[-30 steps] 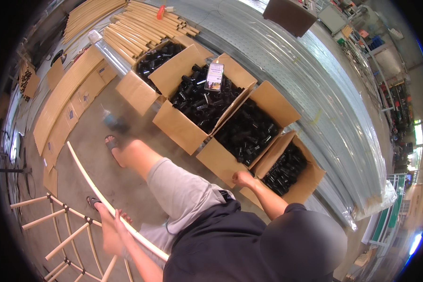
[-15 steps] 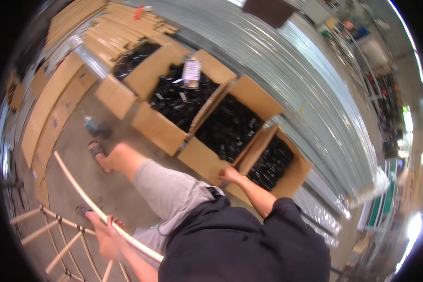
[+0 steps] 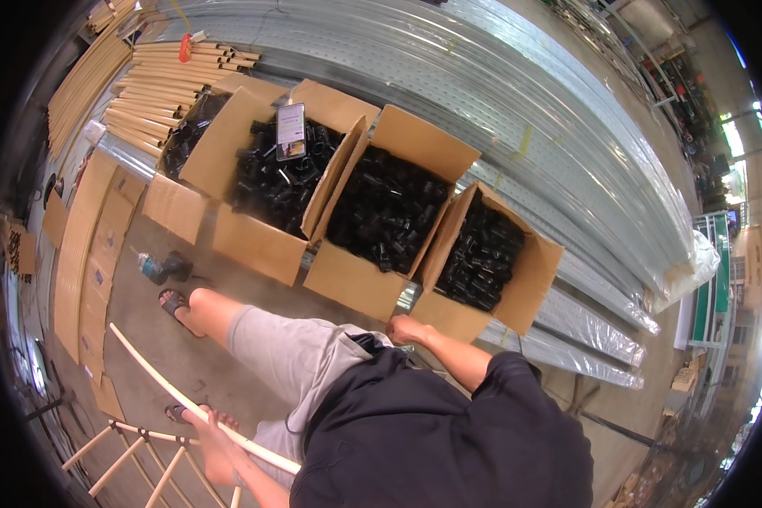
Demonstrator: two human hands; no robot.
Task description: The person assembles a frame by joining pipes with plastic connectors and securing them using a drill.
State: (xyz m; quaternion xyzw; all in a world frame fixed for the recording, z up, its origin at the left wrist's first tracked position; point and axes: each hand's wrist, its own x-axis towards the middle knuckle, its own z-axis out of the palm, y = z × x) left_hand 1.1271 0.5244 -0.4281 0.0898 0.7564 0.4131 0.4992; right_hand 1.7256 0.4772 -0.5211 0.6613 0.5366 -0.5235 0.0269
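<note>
My left hand (image 3: 208,430) is closed around a long, thin cream-coloured pipe (image 3: 157,374). The pipe runs from the floor area at left down across my left leg to my waist. Close to my hip, my right hand (image 3: 405,330) is curled closed beside the lower flap of an open cardboard box (image 3: 521,292); what it holds, if anything, is hidden. That box and the neighbouring box (image 3: 347,289) are filled with black plastic fittings (image 3: 385,207). On the fittings in another box lies a phone (image 3: 290,134) with a lit screen.
Behind the boxes are long plastic-wrapped metal lengths (image 3: 516,110). Bundled tan pipes (image 3: 148,102) lie at the far left. A frame of joined cream pipes (image 3: 131,461) stands at the lower left. Flat cardboard (image 3: 97,262) and a bottle (image 3: 151,267) are on the floor.
The view has shifted and steadied, so the boxes appear further left. My right hand has drawn back slightly from the box flap toward my hip. My left hand still grips the pipe.
</note>
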